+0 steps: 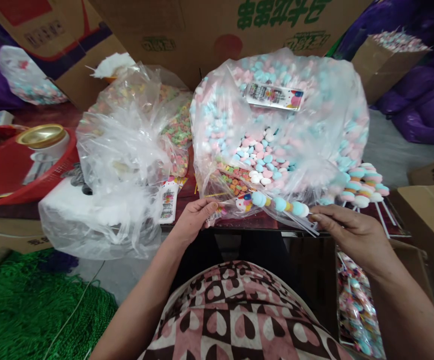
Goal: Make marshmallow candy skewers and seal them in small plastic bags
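Note:
My right hand (346, 227) is closed on the stick end of a candy skewer (280, 204), strung with pale blue and white marshmallows and small yellow pieces. Its far end points left, at a small printed clear wrapper (244, 202). My left hand (197, 215) pinches the left end of that wrapper; I cannot tell how far the skewer is inside it. Just beyond both hands, a large clear bag (217, 110) of pink, blue and white marshmallows lies open, with coloured cereal rings (235, 180) at its front. More finished-looking skewers (363, 185) are stacked to the right.
Crumpled clear bags (126, 145) and a stack of printed wrappers (168, 202) lie left of centre. A red basket (68, 160) holds a gold-lidded jar (41, 136). Cardboard boxes (201, 30) stand behind. Wrapped skewers (359, 310) fill a box at lower right; green strands (40, 310) lie lower left.

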Demonstrator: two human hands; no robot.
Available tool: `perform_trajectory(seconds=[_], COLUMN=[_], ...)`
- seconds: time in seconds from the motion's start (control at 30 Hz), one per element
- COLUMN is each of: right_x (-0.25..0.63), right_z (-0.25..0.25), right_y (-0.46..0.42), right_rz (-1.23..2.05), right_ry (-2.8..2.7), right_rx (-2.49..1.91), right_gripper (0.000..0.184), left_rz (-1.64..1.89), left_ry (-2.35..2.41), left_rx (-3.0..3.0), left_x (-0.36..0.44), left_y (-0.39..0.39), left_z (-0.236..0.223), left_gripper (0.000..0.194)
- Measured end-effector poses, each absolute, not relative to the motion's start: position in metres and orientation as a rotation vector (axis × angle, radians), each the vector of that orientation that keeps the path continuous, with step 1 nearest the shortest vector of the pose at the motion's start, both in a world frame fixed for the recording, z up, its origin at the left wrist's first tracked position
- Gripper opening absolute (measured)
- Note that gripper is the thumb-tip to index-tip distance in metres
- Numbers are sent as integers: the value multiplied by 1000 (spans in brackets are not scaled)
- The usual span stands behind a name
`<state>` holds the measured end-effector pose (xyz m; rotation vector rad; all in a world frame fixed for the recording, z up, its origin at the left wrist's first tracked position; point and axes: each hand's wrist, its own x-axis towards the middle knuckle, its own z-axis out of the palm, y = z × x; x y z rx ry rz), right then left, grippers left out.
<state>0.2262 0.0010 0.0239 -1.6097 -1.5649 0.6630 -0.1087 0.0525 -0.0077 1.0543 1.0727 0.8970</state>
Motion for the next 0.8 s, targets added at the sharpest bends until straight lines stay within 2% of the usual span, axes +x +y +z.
perform_trajectory(seconds=[0.13,0.27,0.43,0.8], right_x=[226,205,160,126], right_z=[26,26,24,27], right_y=[0,1,11,12], right_rz=[780,967,984,1259], right_ry=[-1392,-1217,-1323,-1382], right_rx=[-1597,-1403,-1294,-1221], right_gripper=[26,23,26,25], left_rz=[927,884,851,901], left_ry=[1093,1069,1089,1113], left_rx=[1039,1046,1067,1423], left_x=[-110,-105,-93,-79], left_y=[54,51,46,37], left_z=[-7,-5,-4,3], left_gripper=[40,42,45,27])
